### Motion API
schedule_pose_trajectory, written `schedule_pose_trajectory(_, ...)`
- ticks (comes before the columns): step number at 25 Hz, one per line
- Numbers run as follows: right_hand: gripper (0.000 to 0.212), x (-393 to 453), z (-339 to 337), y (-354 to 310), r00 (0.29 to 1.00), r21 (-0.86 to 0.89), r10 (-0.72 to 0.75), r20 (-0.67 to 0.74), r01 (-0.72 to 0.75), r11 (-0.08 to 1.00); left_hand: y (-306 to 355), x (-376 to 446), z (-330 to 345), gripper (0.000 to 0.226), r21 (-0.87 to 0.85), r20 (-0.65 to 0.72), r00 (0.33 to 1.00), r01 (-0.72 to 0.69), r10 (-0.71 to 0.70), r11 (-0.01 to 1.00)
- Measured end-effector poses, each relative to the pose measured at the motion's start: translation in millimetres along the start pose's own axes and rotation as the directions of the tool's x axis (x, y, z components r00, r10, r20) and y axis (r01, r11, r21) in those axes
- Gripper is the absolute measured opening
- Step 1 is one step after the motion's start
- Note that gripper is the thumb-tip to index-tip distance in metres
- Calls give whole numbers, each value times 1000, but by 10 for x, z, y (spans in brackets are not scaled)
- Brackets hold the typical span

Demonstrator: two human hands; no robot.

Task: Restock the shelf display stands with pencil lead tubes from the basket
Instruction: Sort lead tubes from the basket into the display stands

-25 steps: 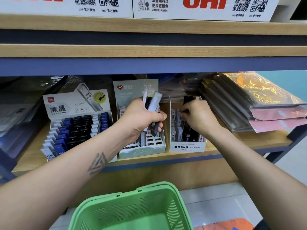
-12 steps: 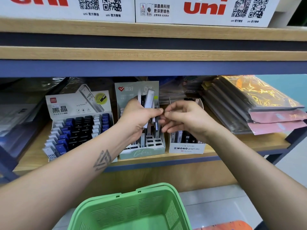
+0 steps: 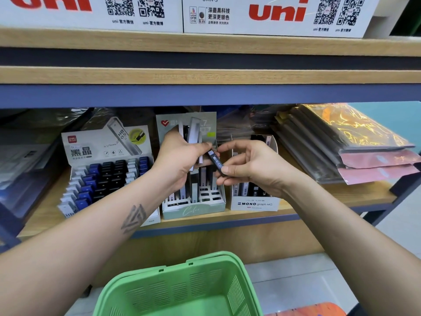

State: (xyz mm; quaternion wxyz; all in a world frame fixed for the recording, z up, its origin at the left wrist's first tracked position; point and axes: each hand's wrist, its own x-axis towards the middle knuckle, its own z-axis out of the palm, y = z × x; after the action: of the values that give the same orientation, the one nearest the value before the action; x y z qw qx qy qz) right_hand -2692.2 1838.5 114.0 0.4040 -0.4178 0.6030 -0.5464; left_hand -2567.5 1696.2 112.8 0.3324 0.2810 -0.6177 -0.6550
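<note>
My left hand (image 3: 180, 161) grips a bundle of lead tubes (image 3: 194, 131), pale grey and dark, held upright over the pale green display stand (image 3: 193, 207). Just to its right, my right hand (image 3: 252, 166) pinches one black lead tube (image 3: 216, 161) between thumb and fingertips; the tube's upper end still touches the bundle. The white MONO graph stand (image 3: 255, 202) with dark tubes sits below my right wrist. A third stand (image 3: 102, 174) with blue, black and white tubes is at the left. The green basket (image 3: 182, 286) stands on the floor below; its inside shows no tubes.
Stacked flat plastic-wrapped packets (image 3: 346, 142) lie on the right of the wooden shelf (image 3: 330, 197). Dark wrapped goods (image 3: 27, 160) fill its left end. A blue shelf beam (image 3: 205, 95) and white uni boxes (image 3: 273, 14) are overhead.
My right hand left the MONO stand, came left to the bundle in my left hand, and now draws one black tube out of it. My left hand stayed nearly still.
</note>
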Motion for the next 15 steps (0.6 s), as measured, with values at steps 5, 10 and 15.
schedule_pose_trajectory(5,46,-8,-53,47,999,-29,-12,-30,11,1000,-39,32,-27,16,261,11,994,-110,111,959)
schedule_pose_trajectory(10,45,-46,-40,15,995,-226,-89,-53,75,971,-47,-40,11,18,171,70,994,-95,84,981)
schedule_pose_trajectory(15,46,-38,-9,-28,966,-533,-191,-174,71,843,-31,-72,22,17,10,98,995,-29,27,1000)
